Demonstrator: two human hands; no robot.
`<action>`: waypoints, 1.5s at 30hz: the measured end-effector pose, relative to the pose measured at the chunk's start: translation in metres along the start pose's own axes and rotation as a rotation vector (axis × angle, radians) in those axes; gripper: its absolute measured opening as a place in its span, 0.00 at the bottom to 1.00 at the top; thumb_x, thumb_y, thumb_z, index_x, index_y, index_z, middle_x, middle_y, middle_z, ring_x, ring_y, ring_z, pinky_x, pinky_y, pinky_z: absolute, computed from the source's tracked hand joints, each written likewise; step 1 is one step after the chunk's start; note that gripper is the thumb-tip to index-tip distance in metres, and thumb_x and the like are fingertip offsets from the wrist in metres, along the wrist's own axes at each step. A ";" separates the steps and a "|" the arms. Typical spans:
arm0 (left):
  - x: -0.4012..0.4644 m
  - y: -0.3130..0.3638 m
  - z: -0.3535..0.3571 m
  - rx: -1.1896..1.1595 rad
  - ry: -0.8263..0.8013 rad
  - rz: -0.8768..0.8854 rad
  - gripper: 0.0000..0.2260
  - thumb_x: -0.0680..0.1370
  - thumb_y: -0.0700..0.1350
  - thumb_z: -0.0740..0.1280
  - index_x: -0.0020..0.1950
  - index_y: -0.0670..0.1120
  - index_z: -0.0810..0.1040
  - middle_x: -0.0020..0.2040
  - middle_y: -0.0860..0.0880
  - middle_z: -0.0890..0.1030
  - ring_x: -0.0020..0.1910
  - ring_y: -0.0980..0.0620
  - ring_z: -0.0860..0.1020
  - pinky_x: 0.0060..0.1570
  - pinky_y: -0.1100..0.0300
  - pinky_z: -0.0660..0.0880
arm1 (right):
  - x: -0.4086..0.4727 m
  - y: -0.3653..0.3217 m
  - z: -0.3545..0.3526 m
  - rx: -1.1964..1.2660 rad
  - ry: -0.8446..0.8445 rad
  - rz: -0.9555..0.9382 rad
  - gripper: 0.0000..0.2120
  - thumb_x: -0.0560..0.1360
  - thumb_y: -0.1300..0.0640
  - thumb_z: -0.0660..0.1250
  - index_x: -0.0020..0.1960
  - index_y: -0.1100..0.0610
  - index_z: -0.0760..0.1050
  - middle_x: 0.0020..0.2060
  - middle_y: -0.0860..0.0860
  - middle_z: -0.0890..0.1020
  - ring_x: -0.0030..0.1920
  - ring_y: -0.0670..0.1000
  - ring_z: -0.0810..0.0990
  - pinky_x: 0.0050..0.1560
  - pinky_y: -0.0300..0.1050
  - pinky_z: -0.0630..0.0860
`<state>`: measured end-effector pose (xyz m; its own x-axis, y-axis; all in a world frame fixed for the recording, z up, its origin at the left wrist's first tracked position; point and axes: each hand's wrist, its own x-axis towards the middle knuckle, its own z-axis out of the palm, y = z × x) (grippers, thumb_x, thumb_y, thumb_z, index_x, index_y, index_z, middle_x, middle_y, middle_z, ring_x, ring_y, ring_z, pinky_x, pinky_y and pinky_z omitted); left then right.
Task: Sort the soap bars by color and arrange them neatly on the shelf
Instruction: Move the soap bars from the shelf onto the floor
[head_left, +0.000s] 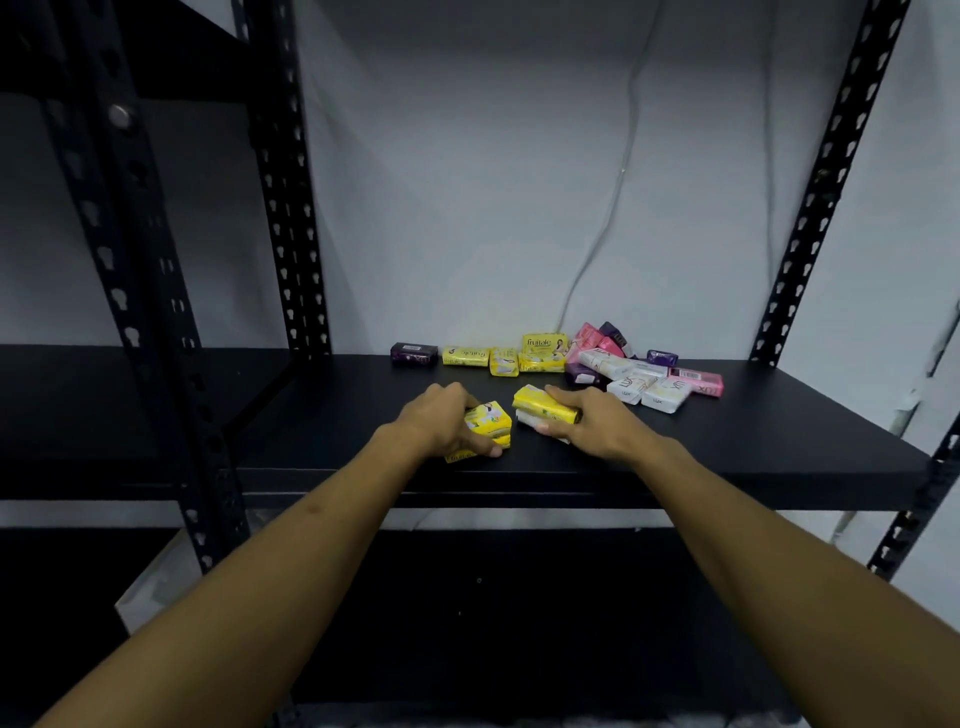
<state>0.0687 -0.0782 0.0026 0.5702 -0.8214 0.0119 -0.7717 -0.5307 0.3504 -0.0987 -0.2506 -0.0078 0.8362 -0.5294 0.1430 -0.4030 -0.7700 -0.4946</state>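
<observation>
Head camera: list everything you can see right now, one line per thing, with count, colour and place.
Shelf: one, black, across the middle.
Yellow soap bars: about five, by the back wall.
Lone purple bar: one, left end of the back row.
Mixed pile: pink, white and purple bars, count unclear, back right.
Yellow stack: two or three bars, front centre.
Yellow bar on a white bar: front centre, right of the stack.
Rack posts: black, both sides.
Cable: grey, on the wall.
Left hand: grip on the yellow stack.
Right hand: grip on the yellow bar.
</observation>
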 end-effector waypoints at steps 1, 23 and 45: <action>-0.002 0.001 0.000 -0.025 0.005 -0.005 0.43 0.64 0.66 0.78 0.73 0.49 0.72 0.66 0.46 0.73 0.64 0.45 0.73 0.60 0.48 0.75 | -0.002 -0.002 0.000 0.014 0.017 -0.003 0.33 0.76 0.41 0.68 0.77 0.48 0.64 0.75 0.53 0.67 0.74 0.55 0.67 0.71 0.46 0.63; -0.015 0.011 0.001 0.015 0.044 0.054 0.39 0.70 0.62 0.75 0.78 0.61 0.62 0.73 0.44 0.70 0.72 0.42 0.64 0.61 0.48 0.69 | 0.003 -0.004 0.017 0.001 0.165 0.108 0.34 0.73 0.50 0.76 0.75 0.47 0.67 0.69 0.60 0.72 0.70 0.59 0.65 0.68 0.50 0.65; -0.201 0.050 0.222 -0.489 -0.139 0.093 0.36 0.65 0.62 0.79 0.69 0.50 0.77 0.65 0.51 0.80 0.65 0.57 0.76 0.65 0.64 0.72 | -0.320 0.091 0.130 0.214 0.152 0.172 0.24 0.72 0.46 0.75 0.67 0.47 0.77 0.50 0.53 0.84 0.50 0.50 0.83 0.54 0.49 0.78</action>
<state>-0.1470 0.0143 -0.1899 0.4367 -0.8983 -0.0491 -0.5766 -0.3214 0.7512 -0.3542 -0.1048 -0.2102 0.6906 -0.7053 0.1604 -0.4327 -0.5806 -0.6897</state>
